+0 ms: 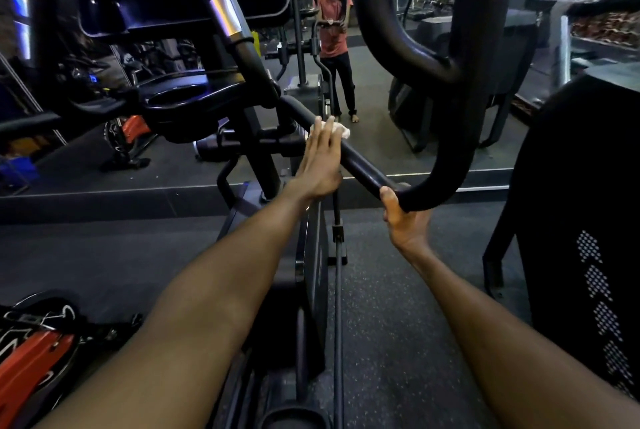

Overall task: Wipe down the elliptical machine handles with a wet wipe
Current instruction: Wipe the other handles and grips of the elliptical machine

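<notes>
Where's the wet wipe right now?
In the head view, the wet wipe lies mid-frame, pressed under the left hand against the black handle bar.

dim gym light, glare on chrome, edges bowed

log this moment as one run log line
left hand: presses wipe on handle bar | right hand: grips bar end | phase: wiping

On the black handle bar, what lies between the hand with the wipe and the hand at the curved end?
Head view: only a bare stretch of the handle bar lies between the left hand, pressing the wet wipe, and the right hand.
</notes>
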`<control>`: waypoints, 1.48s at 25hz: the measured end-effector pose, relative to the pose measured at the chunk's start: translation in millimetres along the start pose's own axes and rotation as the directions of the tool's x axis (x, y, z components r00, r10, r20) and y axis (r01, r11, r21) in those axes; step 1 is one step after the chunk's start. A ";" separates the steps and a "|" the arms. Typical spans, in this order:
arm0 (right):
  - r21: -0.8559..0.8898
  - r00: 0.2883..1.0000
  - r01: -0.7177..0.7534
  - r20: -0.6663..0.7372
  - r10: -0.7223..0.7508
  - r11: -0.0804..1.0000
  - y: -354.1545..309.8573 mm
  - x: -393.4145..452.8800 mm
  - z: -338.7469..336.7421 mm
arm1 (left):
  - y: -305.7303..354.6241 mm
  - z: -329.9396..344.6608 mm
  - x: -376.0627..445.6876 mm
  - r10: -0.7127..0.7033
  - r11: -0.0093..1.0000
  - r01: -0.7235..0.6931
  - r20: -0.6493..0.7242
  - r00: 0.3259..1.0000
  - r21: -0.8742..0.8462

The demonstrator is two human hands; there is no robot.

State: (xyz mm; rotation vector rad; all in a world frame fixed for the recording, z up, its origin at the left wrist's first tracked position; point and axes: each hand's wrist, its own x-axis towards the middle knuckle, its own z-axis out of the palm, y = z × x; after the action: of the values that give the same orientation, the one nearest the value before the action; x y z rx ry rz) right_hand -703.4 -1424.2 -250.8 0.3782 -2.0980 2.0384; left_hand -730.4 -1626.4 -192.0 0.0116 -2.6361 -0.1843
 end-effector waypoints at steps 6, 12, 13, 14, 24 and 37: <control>-0.037 0.994 0.088 0.062 -0.086 0.995 -3.0 -1.4 -5.7 | -32.4 -14.3 24.0 -0.025 0.999 0.028 0.082 0.996 -0.039; -0.121 0.973 0.132 0.206 -0.105 0.984 -3.5 3.6 -16.9 | -29.5 -11.3 49.9 -0.260 0.958 0.275 0.160 0.952 -0.079; -0.122 0.971 0.128 0.217 -0.100 0.984 -5.3 3.7 -17.4 | -26.4 -8.7 46.9 -0.252 0.961 0.264 0.145 0.957 -0.077; -0.123 0.969 0.121 0.232 -0.090 0.985 -8.5 2.7 -17.9 | -22.0 -4.6 41.9 -0.241 0.965 0.253 0.136 0.961 -0.074; -0.279 0.926 0.031 0.370 0.077 0.960 -18.7 6.0 -34.3 | 75.2 7.6 -30.6 0.089 0.986 -0.119 -0.245 0.966 -0.113; 0.082 0.782 -0.412 0.544 0.306 0.907 -42.7 -2.8 -116.1 | 239.2 -31.5 -95.0 -0.654 0.533 0.442 -0.021 0.756 -0.722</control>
State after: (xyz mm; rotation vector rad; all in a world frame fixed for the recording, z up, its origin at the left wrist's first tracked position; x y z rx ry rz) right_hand -692.0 -1309.1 -207.1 0.6719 -2.4266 2.6238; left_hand -625.9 -1389.5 -178.2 0.6011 -2.0163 -1.2743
